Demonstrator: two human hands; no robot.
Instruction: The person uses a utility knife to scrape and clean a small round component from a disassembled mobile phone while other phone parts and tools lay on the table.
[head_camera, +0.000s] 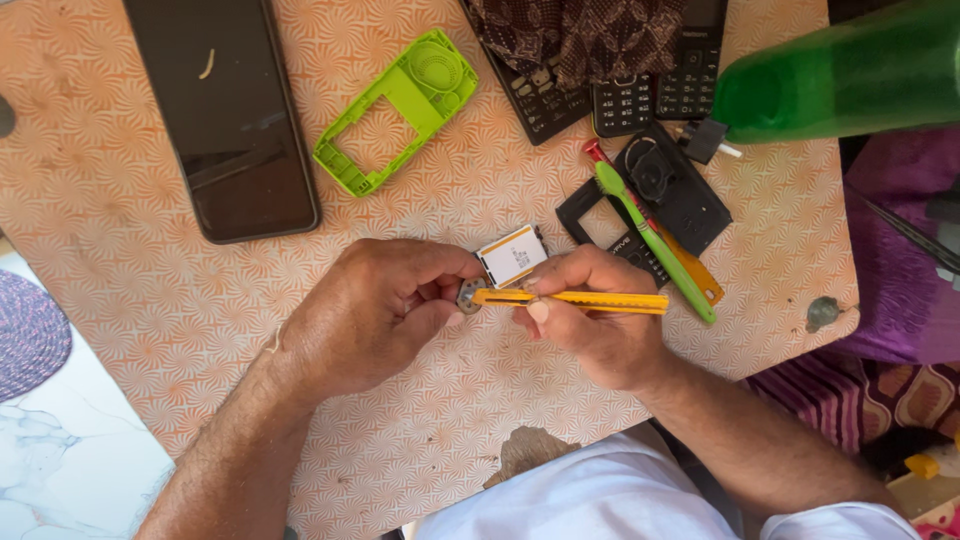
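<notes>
My left hand (370, 310) pinches a small round metal part (469, 296) between thumb and fingers at the table's middle. My right hand (590, 315) grips a yellow utility knife (575, 298), its tip touching that small part. A white and orange phone battery (512, 255) lies just behind the two hands, touching my right fingers.
On the orange patterned table (150, 300) lie a black smartphone (225, 110), a lime green phone frame (400, 105), black keypad phones (625, 100) under a brown cloth (580, 35), a black phone cover (660, 185), a green toothbrush (655, 240) and a green bottle (840, 80).
</notes>
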